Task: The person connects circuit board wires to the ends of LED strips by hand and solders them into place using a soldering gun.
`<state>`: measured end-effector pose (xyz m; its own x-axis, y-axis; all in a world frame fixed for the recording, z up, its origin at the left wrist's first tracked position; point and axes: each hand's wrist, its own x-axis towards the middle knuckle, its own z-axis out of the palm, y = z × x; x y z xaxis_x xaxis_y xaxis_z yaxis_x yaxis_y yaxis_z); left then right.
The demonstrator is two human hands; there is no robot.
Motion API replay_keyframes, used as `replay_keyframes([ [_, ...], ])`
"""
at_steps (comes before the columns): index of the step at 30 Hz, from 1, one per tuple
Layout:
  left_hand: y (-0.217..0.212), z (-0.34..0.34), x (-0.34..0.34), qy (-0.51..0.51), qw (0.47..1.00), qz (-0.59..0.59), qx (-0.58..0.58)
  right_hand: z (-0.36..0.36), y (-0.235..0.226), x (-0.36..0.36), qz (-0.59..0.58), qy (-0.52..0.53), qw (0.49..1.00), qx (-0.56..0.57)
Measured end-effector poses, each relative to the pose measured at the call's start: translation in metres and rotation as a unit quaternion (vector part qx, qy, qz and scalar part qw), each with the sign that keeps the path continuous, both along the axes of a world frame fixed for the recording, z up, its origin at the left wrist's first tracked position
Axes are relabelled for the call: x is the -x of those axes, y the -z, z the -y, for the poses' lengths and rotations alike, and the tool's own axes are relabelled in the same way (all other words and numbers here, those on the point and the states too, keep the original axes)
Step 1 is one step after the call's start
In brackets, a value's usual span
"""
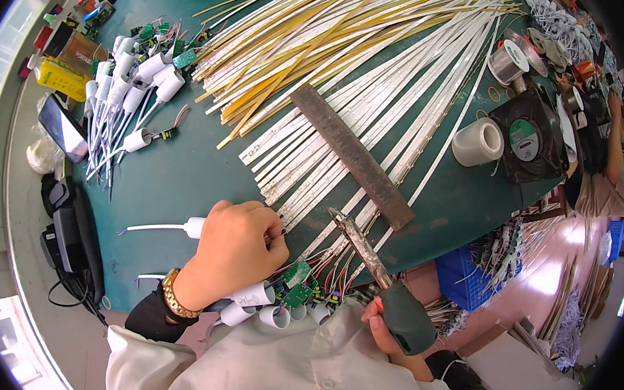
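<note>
My right hand point(383, 328) is wrapped round the dark green handle of a soldering iron point(366, 254), whose tip points up and left over the ends of the white LED strips point(312, 199). My left hand point(239, 240) has its fingers pinched together beside the strips' near ends. What they hold is hidden. Under and beside my left wrist lie white cylindrical housings point(249, 294). Next to them are small green circuit boards point(297, 285) with thin red and white wires running to the strips. A flat dark metal bar point(352, 154) lies across the strips.
At the left is a pile of white housings with cables point(127, 81), a phone point(63, 126) and a black bag point(74, 235). A solder spool point(508, 62), white roll point(477, 142) and fan point(527, 139) stand at the right. Below the table edge is a blue crate point(467, 277).
</note>
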<state>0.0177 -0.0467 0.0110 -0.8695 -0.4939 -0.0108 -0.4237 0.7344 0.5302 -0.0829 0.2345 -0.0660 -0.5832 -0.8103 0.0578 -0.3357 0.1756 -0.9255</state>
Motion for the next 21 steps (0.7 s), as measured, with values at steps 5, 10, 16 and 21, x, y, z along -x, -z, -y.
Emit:
replay_keyframes([
  [5,-0.001,0.0,0.0,-0.001,1.0,-0.003,0.004,0.008,-0.015,0.009,0.011,-0.045,0.999,0.012],
  [10,-0.001,0.002,-0.002,0.007,1.0,-0.003,-0.003,0.005,-0.006,0.007,0.02,-0.03,0.999,0.036],
  [16,-0.007,-0.008,-0.007,-0.012,0.998,-0.011,-0.067,0.001,-0.001,0.003,0.014,-0.041,0.997,0.063],
  [21,-0.007,-0.014,-0.007,0.08,0.991,-0.007,-0.105,0.002,-0.011,0.004,-0.062,-0.066,0.995,0.035],
])
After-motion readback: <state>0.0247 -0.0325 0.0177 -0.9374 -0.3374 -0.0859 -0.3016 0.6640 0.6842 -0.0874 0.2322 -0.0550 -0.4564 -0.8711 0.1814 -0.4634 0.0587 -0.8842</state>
